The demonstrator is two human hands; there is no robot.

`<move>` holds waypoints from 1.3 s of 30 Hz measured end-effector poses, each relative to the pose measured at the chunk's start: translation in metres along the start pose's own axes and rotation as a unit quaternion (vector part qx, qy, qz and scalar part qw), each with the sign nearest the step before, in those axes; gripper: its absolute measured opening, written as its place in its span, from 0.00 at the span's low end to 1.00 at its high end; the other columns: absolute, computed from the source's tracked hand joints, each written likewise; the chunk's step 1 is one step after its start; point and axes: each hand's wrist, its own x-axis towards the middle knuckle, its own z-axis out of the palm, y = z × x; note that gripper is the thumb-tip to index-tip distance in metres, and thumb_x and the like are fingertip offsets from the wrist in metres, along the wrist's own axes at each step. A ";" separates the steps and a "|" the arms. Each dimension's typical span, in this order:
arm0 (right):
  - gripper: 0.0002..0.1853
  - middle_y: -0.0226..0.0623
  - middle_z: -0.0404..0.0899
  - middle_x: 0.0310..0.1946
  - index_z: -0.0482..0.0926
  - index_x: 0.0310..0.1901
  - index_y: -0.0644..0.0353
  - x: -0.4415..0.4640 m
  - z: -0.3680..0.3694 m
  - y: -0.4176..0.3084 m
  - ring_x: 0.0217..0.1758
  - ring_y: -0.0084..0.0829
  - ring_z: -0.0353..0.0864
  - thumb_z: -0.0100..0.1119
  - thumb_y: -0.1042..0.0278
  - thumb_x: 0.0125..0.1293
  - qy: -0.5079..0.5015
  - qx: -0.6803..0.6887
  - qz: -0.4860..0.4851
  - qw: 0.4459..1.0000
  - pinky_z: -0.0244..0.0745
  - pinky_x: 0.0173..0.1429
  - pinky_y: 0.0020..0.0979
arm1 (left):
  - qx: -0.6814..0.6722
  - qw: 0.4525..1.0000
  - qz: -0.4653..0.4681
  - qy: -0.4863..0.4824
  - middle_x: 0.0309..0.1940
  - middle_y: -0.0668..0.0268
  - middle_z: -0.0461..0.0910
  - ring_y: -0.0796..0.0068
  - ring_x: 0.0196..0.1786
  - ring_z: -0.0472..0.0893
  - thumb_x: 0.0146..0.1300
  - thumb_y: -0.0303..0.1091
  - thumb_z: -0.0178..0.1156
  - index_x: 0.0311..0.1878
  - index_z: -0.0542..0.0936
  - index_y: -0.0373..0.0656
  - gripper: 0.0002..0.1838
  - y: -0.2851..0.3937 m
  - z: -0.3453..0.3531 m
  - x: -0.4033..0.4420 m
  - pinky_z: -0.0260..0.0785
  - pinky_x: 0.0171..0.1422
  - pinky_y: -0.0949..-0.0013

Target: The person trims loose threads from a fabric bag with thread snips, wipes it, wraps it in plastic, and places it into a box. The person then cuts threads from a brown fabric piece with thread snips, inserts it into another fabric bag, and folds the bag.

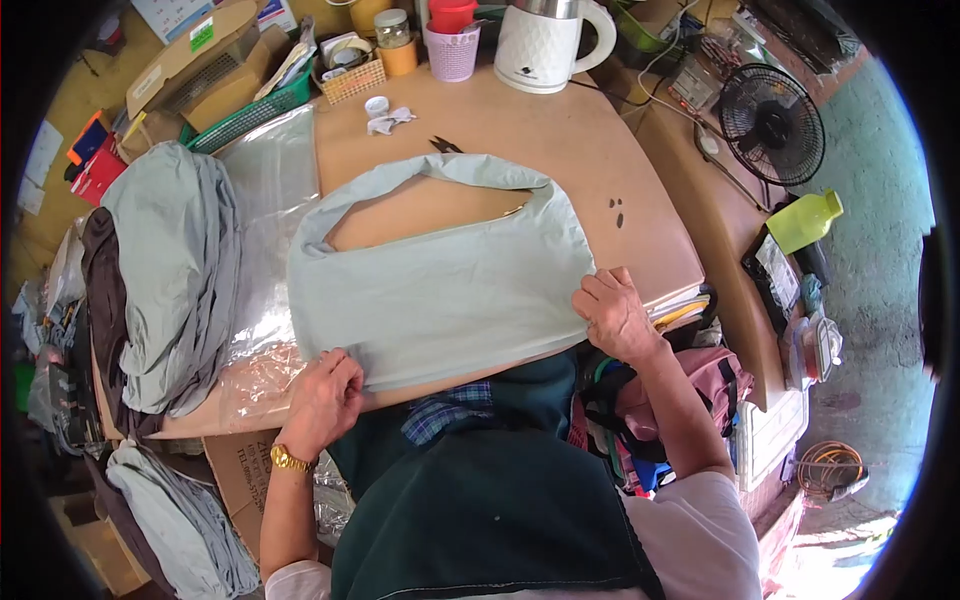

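Note:
A pale grey-green cloth shoulder bag (440,290) lies flat on the brown tabletop, its wide strap looped away from me. Along the top edge runs a zipper, with its pull (514,210) near the right end. My left hand (328,395), below a gold wristwatch (290,458), is closed at the bag's lower left corner. At the lower right side, the fingers of my right hand (618,312) pinch the bag's edge. Just beyond the strap lies a pair of dark thread snips (446,145), partly hidden.
On the left, a heap of grey-green cloth pieces (170,270) lies beside clear plastic sheets (270,170). A white kettle (538,48), a lilac basket (453,55) and a green tray (255,115) line the back. A black fan (772,125) stands to the right.

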 end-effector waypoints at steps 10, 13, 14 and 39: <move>0.26 0.43 0.71 0.63 0.73 0.60 0.60 0.032 -0.005 -0.037 0.71 0.45 0.63 0.64 0.64 0.59 0.071 -0.012 0.050 0.996 0.55 0.73 0.47 | 0.188 0.971 0.000 0.147 0.61 0.54 0.73 0.52 0.64 0.72 0.58 0.37 0.66 0.65 0.69 0.39 0.32 0.047 -0.006 0.021 0.68 0.64 0.60; 0.38 0.47 0.61 0.71 0.61 0.70 0.64 0.041 0.012 -0.016 0.76 0.42 0.57 0.61 0.50 0.65 -0.094 -0.017 0.111 0.989 0.52 0.76 0.44 | 0.137 0.990 -0.036 0.016 0.73 0.52 0.60 0.55 0.74 0.61 0.62 0.47 0.63 0.73 0.58 0.36 0.42 0.019 0.002 0.029 0.58 0.74 0.56; 0.40 0.51 0.58 0.72 0.58 0.71 0.67 0.052 0.010 -0.009 0.77 0.42 0.56 0.57 0.46 0.67 -0.049 0.229 0.173 0.957 0.53 0.76 0.44 | -0.158 0.985 -0.070 -0.002 0.73 0.50 0.57 0.56 0.75 0.59 0.64 0.51 0.61 0.72 0.57 0.34 0.42 0.015 -0.005 0.037 0.56 0.75 0.56; 0.38 0.61 0.58 0.69 0.54 0.69 0.76 0.159 0.074 0.026 0.72 0.53 0.60 0.35 0.43 0.75 0.324 0.925 0.160 0.116 0.57 0.75 0.48 | -0.967 0.175 -0.026 0.182 0.69 0.42 0.62 0.50 0.72 0.64 0.77 0.48 0.24 0.70 0.55 0.25 0.33 -0.092 0.001 0.132 0.59 0.74 0.53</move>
